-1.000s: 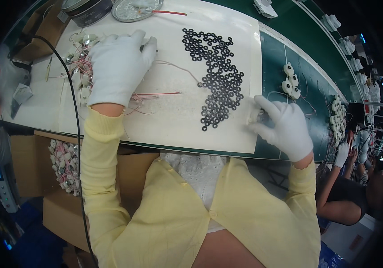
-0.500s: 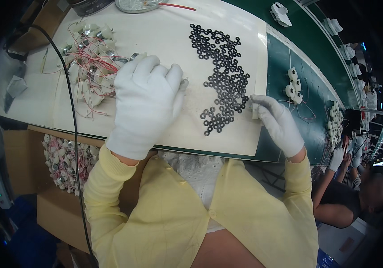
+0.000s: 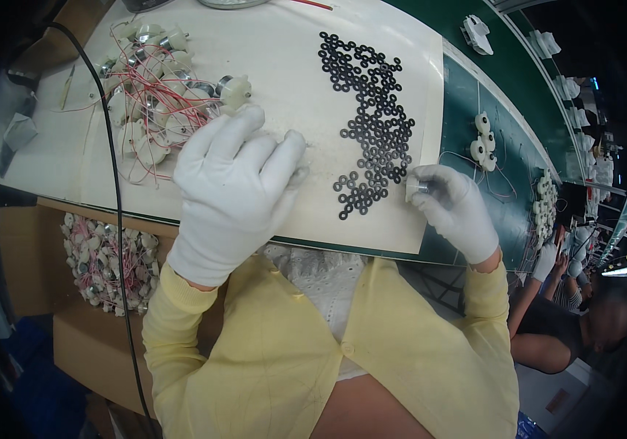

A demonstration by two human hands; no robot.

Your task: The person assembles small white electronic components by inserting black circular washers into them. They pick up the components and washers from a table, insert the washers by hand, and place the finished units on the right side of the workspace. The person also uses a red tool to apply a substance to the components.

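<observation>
My right hand [image 3: 459, 212], in a white glove, pinches a small motor [image 3: 417, 187] with a silvery metal body and pale plastic end, at the right edge of the white sheet. Just left of it, black rubber rings [image 3: 375, 132] lie spread in one flat layer. My left hand [image 3: 233, 190], also gloved, hovers half curled, its index finger and thumb apart and nothing visible between them. Past its fingertips lies a single motor [image 3: 236, 91] with a cream plastic housing. This borders a heap of similar motors [image 3: 149, 110] tangled in red and white wires.
A short row of white motors [image 3: 483, 143] stands on the green tabletop to the right, with more motors [image 3: 546, 208] beyond. A black cable [image 3: 117, 183] hangs across the left side. Below the table edge is a cardboard box [image 3: 97, 336] of wired motors. A co-worker [image 3: 547, 322] sits at far right.
My left hand has drawn slightly back toward me, uncovering the single motor by the heap. My right hand has turned, so the metal body of its motor now shows. The whole view has shifted slightly.
</observation>
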